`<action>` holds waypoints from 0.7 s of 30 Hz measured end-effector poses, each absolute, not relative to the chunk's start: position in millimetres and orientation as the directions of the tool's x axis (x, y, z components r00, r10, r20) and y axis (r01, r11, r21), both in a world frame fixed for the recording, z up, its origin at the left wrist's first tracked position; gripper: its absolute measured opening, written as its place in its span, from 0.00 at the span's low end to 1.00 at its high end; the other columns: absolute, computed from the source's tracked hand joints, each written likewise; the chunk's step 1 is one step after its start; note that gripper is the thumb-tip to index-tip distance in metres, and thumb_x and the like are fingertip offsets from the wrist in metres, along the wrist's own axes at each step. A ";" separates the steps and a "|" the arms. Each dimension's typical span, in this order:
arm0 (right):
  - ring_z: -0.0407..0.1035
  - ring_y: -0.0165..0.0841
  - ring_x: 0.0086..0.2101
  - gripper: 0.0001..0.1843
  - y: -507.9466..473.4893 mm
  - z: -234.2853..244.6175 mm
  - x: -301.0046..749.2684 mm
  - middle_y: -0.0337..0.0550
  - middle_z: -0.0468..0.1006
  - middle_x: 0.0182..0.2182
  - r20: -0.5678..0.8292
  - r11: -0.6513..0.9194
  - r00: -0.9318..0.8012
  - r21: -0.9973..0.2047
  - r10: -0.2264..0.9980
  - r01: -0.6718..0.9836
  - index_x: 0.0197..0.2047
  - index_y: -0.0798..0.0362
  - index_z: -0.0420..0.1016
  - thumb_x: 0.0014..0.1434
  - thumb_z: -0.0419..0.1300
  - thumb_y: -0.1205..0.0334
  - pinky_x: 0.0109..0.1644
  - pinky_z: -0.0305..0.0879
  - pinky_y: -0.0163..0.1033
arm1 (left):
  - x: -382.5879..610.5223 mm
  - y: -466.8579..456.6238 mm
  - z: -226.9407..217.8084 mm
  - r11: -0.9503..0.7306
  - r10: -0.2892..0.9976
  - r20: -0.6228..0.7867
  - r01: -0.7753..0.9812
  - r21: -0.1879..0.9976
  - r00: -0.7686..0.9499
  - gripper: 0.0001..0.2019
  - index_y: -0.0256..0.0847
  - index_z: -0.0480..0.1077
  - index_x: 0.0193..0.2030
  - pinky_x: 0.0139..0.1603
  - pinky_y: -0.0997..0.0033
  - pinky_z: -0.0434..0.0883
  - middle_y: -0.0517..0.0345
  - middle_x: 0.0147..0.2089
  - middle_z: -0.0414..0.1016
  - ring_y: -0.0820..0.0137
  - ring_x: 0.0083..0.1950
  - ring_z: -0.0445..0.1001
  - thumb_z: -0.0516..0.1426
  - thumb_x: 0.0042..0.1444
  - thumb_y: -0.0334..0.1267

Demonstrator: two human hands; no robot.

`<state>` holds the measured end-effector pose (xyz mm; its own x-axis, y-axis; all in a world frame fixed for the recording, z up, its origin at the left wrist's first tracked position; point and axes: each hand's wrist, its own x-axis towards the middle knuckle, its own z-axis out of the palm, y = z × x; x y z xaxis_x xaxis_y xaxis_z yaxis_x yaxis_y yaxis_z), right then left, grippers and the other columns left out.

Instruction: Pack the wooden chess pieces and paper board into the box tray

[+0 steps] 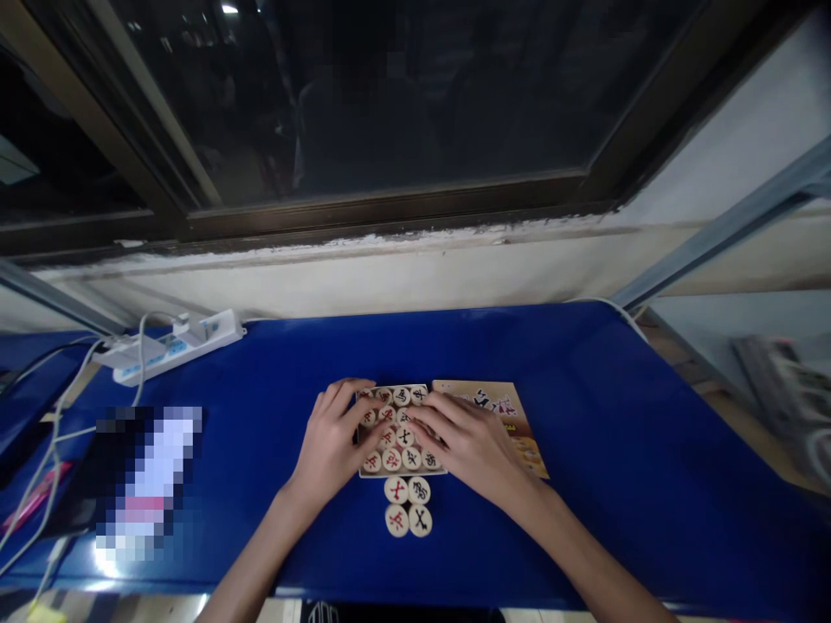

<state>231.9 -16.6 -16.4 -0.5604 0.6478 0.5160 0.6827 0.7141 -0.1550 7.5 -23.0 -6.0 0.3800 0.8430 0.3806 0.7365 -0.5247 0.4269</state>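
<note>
A dark window (389, 104) with a flaking sill runs above a blue tabletop (584, 450). A white power strip (175, 344) with trailing cables lies at the far left. Near the front edge, a shallow box (402, 473) holds round xiangqi pieces (402, 437) in close rows, with a printed orange lid (512, 415) touching its right side. Four loose pieces (408, 504) lie in a square just in front of the box. The left hand (331, 446) and right hand (471, 446) rest flat on the rows, fingers (428, 420) extended and gripping nothing. Judged from this layout, seating the rows calls for light, even downward pressure. Press from both sides towards the centre so no disc tilts or overrides its neighbour.
</note>
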 end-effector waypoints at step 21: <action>0.76 0.30 0.34 0.09 -61.3 -3.0 232.9 0.40 0.79 0.35 0.553 0.578 -0.256 -0.550 0.793 0.602 0.44 0.48 0.77 0.66 0.57 0.67 0.38 0.75 0.36 | -7.6 -60.9 11.1 -0.524 0.790 0.589 0.683 0.509 0.167 0.06 0.42 0.73 0.44 0.37 0.68 0.70 0.57 0.37 0.78 0.69 0.36 0.76 0.56 0.65 0.29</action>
